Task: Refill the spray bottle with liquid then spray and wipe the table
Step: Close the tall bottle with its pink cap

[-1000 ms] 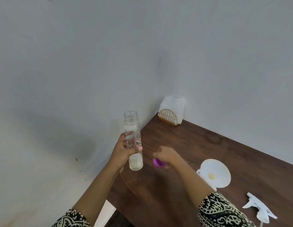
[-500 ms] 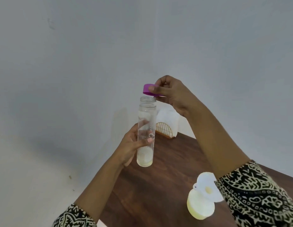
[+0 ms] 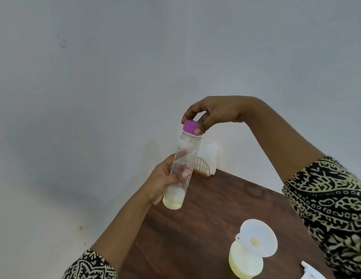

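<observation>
Clamped: left grip point(image 3: 162, 183) on clear bottle point(image 3: 187, 151), yellowish dregs; right grip point(image 3: 214, 112) on purple cap point(image 3: 190, 127).

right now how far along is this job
Done: spray bottle holds yellow liquid, funnel on top. In hand: right hand fits the purple cap on the nearly empty clear bottle held by the left hand. Left: remove funnel, fit the spray head, spray, wipe the table.
</observation>
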{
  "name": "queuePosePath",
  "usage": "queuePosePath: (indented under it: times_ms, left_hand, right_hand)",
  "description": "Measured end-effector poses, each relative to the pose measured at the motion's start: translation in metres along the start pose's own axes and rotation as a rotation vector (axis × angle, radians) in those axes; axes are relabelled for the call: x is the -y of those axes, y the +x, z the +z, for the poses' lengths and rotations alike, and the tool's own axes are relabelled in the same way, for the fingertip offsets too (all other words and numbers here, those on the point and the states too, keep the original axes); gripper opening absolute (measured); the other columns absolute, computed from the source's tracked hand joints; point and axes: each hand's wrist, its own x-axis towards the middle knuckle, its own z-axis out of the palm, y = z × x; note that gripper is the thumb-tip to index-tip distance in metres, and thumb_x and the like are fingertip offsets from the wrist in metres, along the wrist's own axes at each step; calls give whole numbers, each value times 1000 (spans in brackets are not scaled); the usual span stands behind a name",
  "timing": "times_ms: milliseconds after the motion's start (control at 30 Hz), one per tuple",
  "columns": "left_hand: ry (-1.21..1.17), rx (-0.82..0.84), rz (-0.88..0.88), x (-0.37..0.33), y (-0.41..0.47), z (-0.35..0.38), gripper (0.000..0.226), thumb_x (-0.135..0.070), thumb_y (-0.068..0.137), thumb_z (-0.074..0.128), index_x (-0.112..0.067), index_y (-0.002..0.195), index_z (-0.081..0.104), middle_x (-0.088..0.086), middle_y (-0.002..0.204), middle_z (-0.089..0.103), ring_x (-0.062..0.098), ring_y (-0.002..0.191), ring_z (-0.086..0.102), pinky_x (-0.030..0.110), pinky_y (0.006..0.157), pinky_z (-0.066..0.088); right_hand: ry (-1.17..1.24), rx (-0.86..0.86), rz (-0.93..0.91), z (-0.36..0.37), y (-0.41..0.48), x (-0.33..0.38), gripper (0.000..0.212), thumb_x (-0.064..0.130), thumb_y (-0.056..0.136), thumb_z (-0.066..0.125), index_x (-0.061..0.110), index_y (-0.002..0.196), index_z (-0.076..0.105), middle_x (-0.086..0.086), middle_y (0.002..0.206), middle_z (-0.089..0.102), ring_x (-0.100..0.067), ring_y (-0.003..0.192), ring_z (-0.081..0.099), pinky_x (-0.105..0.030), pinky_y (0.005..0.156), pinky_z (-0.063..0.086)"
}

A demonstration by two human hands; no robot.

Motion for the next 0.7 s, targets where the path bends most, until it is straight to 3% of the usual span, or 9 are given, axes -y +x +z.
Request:
queuePosePath:
  times_ms: [67, 233, 333, 433, 500, 567, 600, 667, 700]
  left_hand:
    - [-8, 2, 0, 2, 0, 4, 54, -28, 70, 73, -38, 120, 57, -3, 109, 62, 23, 106, 60, 35, 86, 54]
    - [-61, 71, -3, 7, 2, 4, 59, -25, 70, 76, -34, 125, 57, 0, 106, 64, 20, 103, 62, 35, 85, 54]
    - [-24, 25, 1, 9, 4, 11, 52, -28, 69, 77, -45, 115, 62, -2, 112, 65, 20, 107, 62, 36, 88, 54]
    - [48, -47, 27, 11, 10, 15, 56, -39, 65, 80, -52, 115, 59, -2, 120, 63, 20, 113, 60, 39, 95, 51]
    - [27, -99, 20, 12, 13, 13, 56, -34, 71, 80, -48, 119, 56, 0, 115, 64, 22, 111, 61, 36, 90, 54]
    - [-20, -97, 18, 11, 14, 10, 52, -23, 77, 75, -43, 120, 55, 1, 107, 66, 20, 106, 63, 29, 83, 55]
    - [-39, -77, 17, 10, 14, 9, 51, -20, 77, 73, -42, 120, 55, -1, 103, 67, 18, 103, 64, 28, 82, 55]
    - [-82, -35, 17, 9, 13, 10, 54, -18, 74, 72, -38, 121, 55, -2, 98, 66, 13, 97, 65, 30, 84, 55]
    - [-108, -23, 15, 8, 13, 11, 56, -16, 74, 73, -36, 123, 54, 0, 99, 65, 11, 94, 66, 30, 82, 55]
  right_hand:
    - [-46, 27, -12, -4, 1, 1, 39, 6, 83, 71, 15, 119, 62, 0, 123, 61, -11, 95, 67, -16, 80, 54]
    - [86, 156, -52, -9, -5, -7, 40, -1, 83, 67, 15, 118, 58, 5, 117, 61, -13, 105, 65, -20, 80, 51]
    - [-60, 14, 84, -1, -4, -8, 25, 28, 83, 71, 9, 99, 66, -2, 92, 71, -16, 82, 69, -19, 67, 53]
    - [-311, -51, 342, 5, -2, -6, 77, 74, 82, 40, 2, 67, 64, -9, 55, 67, -19, 50, 64, -27, 58, 53]
    - [-270, -121, 356, 2, -6, -9, 89, 79, 83, 18, 4, 59, 60, -7, 47, 60, -16, 39, 53, -28, 58, 45]
    - [-165, -236, 255, -5, -11, -13, 84, 72, 89, 17, 7, 64, 64, -4, 53, 61, -14, 43, 53, -28, 56, 42]
    - [-142, -272, 177, -7, -13, -14, 72, 65, 93, 25, 10, 75, 67, -2, 65, 66, -13, 53, 59, -27, 58, 43]
    - [-127, -181, 33, -7, -13, -18, 26, 42, 97, 48, 24, 108, 64, 6, 107, 66, -11, 89, 65, -26, 71, 50]
    - [-114, -74, -2, -4, -14, -19, 27, 32, 95, 56, 32, 122, 56, 11, 124, 58, -9, 104, 62, -26, 80, 51]
